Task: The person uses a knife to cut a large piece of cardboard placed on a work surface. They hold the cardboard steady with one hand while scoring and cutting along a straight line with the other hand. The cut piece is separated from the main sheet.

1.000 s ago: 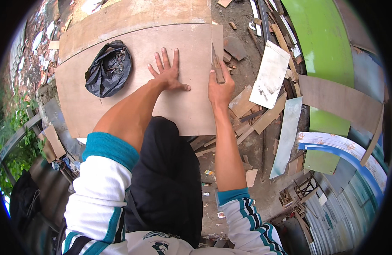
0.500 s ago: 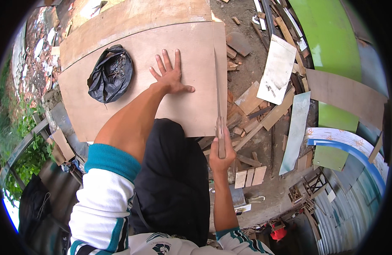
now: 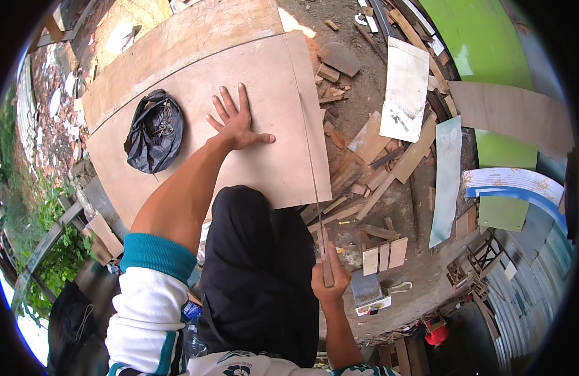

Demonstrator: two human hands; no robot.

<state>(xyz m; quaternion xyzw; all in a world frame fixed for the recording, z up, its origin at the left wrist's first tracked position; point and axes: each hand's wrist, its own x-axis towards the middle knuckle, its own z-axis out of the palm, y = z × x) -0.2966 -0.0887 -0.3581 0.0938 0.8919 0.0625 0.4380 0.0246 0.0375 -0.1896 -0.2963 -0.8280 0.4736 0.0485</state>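
Observation:
Fingers spread, my left hand (image 3: 238, 130) lies flat on a thin plywood sheet (image 3: 258, 172). My right hand (image 3: 337, 279) is closed around the wooden handle of a handsaw (image 3: 327, 268), below the sheet's near edge. The thin blade points away from me and sits in a cut running lengthwise near the sheet's right side. A narrow strip of the sheet (image 3: 310, 106) lies right of that cut. Left of my left hand, a crumpled black plastic bag (image 3: 141, 149) rests on the sheet, holding many nails (image 3: 165, 119). My dark-trousered knee (image 3: 242, 207) is at the sheet's near edge.
Another wooden board (image 3: 195, 37) lies along the sheet's far side. Wood offcuts (image 3: 371, 185) litter the ground to the right, with a white panel (image 3: 405, 91) among them. Green panels (image 3: 484, 47) stand farther right. Plants (image 3: 57, 250) and a rail are at the left.
My right hand has drawn the saw back toward me, and more of its blade shows below the sheet's edge. My left hand keeps its place on the sheet while the view has shifted slightly.

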